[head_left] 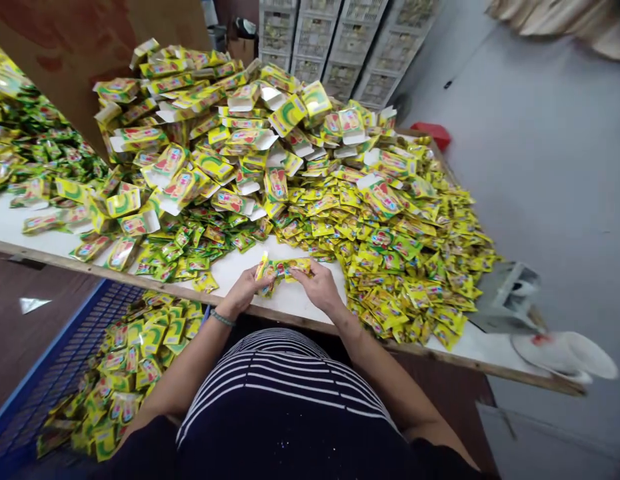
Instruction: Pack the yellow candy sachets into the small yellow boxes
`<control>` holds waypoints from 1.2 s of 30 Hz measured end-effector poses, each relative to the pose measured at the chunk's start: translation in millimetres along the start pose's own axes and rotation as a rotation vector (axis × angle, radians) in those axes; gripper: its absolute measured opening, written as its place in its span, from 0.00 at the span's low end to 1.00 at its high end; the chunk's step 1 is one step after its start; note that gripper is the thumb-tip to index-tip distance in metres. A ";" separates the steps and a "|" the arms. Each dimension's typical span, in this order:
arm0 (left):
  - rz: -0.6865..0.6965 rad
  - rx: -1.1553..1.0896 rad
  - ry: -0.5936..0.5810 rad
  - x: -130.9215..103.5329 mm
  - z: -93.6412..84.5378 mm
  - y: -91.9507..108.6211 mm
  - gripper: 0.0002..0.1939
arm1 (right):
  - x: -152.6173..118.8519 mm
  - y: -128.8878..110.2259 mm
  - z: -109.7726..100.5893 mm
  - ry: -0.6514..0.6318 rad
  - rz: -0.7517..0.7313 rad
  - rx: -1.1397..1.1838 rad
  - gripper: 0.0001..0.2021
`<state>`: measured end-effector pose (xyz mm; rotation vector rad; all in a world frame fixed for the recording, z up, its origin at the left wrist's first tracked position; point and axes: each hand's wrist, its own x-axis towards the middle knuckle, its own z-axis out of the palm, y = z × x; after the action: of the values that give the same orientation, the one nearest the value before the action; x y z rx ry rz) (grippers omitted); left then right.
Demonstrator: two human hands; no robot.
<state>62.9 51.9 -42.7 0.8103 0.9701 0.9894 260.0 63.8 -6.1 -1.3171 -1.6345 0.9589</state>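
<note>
Over the table's front edge, my left hand (244,291) is closed around a small yellow carton (262,265), held tilted, with some sachets against it. My right hand (319,287) pinches a yellow sachet (302,264) beside the carton. Between the two hands show small yellow-green sachets (281,269); how many each hand holds is hard to make out. A large pile of yellow sachets (405,267) lies right of my right hand. Greener sachets (183,247) lie to the left, and a heap of yellow cartons (210,167), several with white flaps up, rises behind.
A blue crate (50,393) full of filled yellow packs (145,340) stands below the table at left. A brown cardboard sheet (85,60) leans at the back left. A grey metal device (507,297) and a white dish (565,353) sit at right. Stacked crates (315,40) stand behind.
</note>
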 end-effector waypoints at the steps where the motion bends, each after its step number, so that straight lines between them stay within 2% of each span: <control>1: 0.010 0.076 -0.013 2.1 2.4 -2.2 0.21 | 3.0 -0.2 -4.7 0.031 0.011 -0.008 0.17; 3: 0.027 0.179 -0.035 2.9 5.5 -4.6 0.21 | 9.7 1.6 -12.8 0.081 0.009 -0.060 0.15; 5: 0.047 0.206 -0.015 0.7 8.1 -6.3 0.22 | 17.0 5.1 -18.4 0.062 -0.018 -0.182 0.12; 10: 0.024 0.129 0.040 -7.3 12.4 -12.7 0.23 | 30.8 13.2 -24.6 -0.162 -0.010 -0.446 0.13; 14: 0.043 0.159 -0.014 -8.5 11.9 -11.5 0.20 | 36.6 11.8 -25.4 -0.281 -0.146 -0.508 0.12; 19: 0.002 0.136 -0.173 2.4 12.6 -6.7 0.25 | 41.5 4.3 -23.0 -0.271 -0.219 -0.474 0.07; 21: -0.015 0.131 -0.195 8.7 13.8 -8.9 0.25 | 40.9 2.3 -21.5 -0.274 -0.231 -0.453 0.05; 24: -0.019 0.118 -0.154 14.8 17.8 -14.9 0.23 | 37.2 1.6 -20.8 -0.296 -0.250 -0.452 0.05; 29: -0.004 0.098 -0.063 13.0 28.4 -17.6 0.21 | 28.7 2.8 -20.9 -0.258 -0.189 -0.534 0.09; 36: -0.007 0.056 -0.042 11.3 28.8 -18.9 0.22 | 24.1 3.9 -25.8 -0.316 -0.181 -0.588 0.11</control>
<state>97.9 52.5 -52.4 0.8703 0.9676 0.9390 282.1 90.0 3.3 -1.4016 -2.3593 0.6145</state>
